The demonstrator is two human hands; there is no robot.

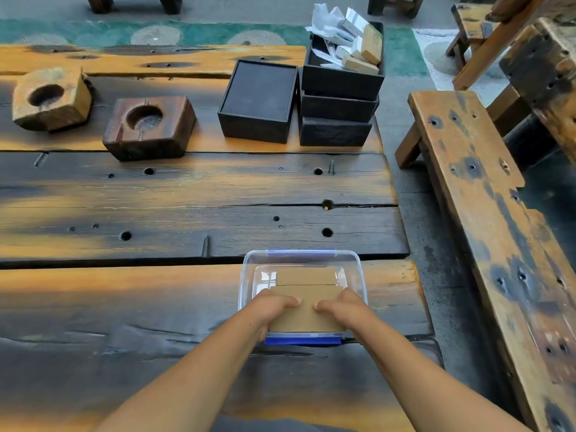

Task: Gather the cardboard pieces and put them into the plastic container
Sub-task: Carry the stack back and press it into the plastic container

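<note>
A clear plastic container with blue clips stands on the wooden table near its right front corner. Inside it lies a brown cardboard piece at the far side. A larger cardboard piece rests over the near part of the container. My left hand grips its left edge, thumb on top. My right hand grips its right edge the same way. Both hands sit inside the container's rim.
Two wooden blocks with round hollows sit at the back left. A black box and a stack of black boxes holding paper and wood bits stand at the back. A wooden bench runs along the right.
</note>
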